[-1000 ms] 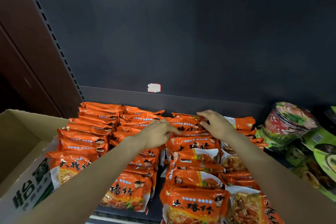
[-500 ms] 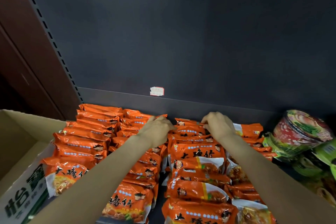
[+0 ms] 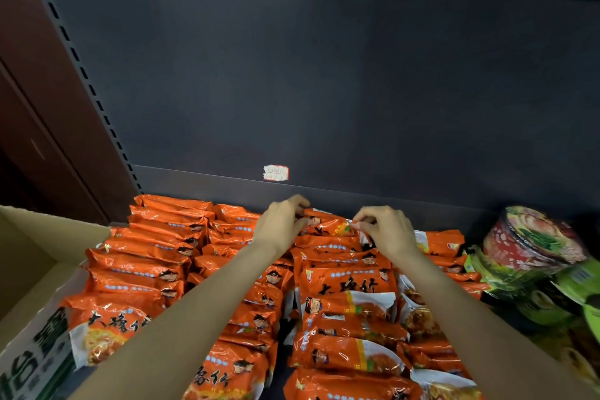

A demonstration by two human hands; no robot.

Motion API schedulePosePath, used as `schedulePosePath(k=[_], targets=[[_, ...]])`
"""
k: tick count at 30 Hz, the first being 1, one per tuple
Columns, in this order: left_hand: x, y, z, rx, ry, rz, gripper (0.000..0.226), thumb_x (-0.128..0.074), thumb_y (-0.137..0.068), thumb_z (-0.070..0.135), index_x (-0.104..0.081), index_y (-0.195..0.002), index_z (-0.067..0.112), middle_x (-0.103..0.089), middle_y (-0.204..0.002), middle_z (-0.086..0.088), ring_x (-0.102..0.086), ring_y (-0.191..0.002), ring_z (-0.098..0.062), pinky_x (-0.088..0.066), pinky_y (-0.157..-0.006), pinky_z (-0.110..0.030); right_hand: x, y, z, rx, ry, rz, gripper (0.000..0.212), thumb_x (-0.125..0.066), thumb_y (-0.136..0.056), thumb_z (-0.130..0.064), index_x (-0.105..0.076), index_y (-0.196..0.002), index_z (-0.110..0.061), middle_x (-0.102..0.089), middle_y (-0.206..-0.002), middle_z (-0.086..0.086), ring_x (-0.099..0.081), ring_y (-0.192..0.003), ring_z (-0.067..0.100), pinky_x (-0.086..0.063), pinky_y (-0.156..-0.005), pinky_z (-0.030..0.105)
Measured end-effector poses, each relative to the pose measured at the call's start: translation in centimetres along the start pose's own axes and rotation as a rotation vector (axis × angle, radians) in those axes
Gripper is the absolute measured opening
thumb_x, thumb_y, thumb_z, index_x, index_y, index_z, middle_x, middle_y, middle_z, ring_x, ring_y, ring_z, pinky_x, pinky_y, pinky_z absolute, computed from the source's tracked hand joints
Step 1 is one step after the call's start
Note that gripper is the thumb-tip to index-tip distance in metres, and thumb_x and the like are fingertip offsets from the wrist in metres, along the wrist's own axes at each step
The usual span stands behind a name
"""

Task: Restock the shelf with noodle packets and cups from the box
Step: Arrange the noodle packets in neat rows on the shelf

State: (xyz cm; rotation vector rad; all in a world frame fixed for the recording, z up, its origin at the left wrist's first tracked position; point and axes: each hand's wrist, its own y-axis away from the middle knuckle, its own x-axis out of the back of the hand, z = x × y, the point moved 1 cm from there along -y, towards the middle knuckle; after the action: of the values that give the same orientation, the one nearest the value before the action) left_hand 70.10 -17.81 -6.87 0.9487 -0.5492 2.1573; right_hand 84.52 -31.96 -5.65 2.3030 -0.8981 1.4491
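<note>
**Both hands on the rearmost packet in the third row**

An orange noodle packet (image 3: pixel 328 225) sits at the very back of the shelf (image 3: pixel 201 180), at the far end of the third row from the left, close against the dark back panel. The left hand (image 3: pixel 281 226) pinches its left end with curled fingers, and the right hand (image 3: pixel 384 230) pinches its right end the same way, so the packet is held between them.

In front of it, more orange packets (image 3: pixel 349 286) lie overlapped in rows that run toward the camera; further rows fill the shelf to the left (image 3: pixel 146 256) and right.

At the right end stand noodle cups (image 3: pixel 532 243), a red-lidded one tilted on green ones. An open cardboard box (image 3: pixel 29 269) sits at the left edge, touching the leftmost row. A small price label (image 3: pixel 275 172) is stuck on the back panel above the hands.
</note>
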Motion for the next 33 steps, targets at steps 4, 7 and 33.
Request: schedulePosePath(k=[4, 7, 33], targets=[[0.1, 0.1, 1.3, -0.093, -0.067, 0.092, 0.018, -0.056, -0.09, 0.012, -0.068, -0.102, 0.02, -0.072, -0.094, 0.0, -0.066, -0.088, -0.019, -0.054, -0.077, -0.034, -0.1, 0.1, 0.6, -0.011, 0.065, -0.089, 0.011, -0.064, -0.088, -0.021, -0.07, -0.098, -0.023, -0.071, -0.097, -0.002, -0.066, -0.095, 0.017, -0.051, -0.077, 0.031], [0.1, 0.0, 2.2, -0.127, -0.032, 0.15, 0.018, -0.057, -0.09, 0.015, -0.069, -0.102, 0.022, -0.072, -0.093, 0.003, -0.066, -0.088, -0.016, -0.053, -0.077, -0.031, 0.6, 0.0, -0.5, 0.038, 0.153, -0.112, 0.036, -0.062, -0.089, -0.034, -0.058, -0.124, -0.03, -0.066, -0.114, -0.005, -0.061, -0.107, 0.018, -0.052, -0.086, 0.037], [-0.1, -1.0, 0.7, -0.272, -0.47, -0.238, 0.034, -0.049, -0.097, 0.025, -0.053, -0.131, 0.023, -0.056, -0.132, 0.001, -0.047, -0.125, -0.018, -0.035, -0.105, -0.037, -0.1, 0.6, 0.6, 0.119, 0.226, -0.136, 0.033, -0.048, -0.097, -0.025, -0.056, -0.129, -0.022, -0.053, -0.124, -0.002, -0.051, -0.117, 0.017, -0.045, -0.098, 0.033]])
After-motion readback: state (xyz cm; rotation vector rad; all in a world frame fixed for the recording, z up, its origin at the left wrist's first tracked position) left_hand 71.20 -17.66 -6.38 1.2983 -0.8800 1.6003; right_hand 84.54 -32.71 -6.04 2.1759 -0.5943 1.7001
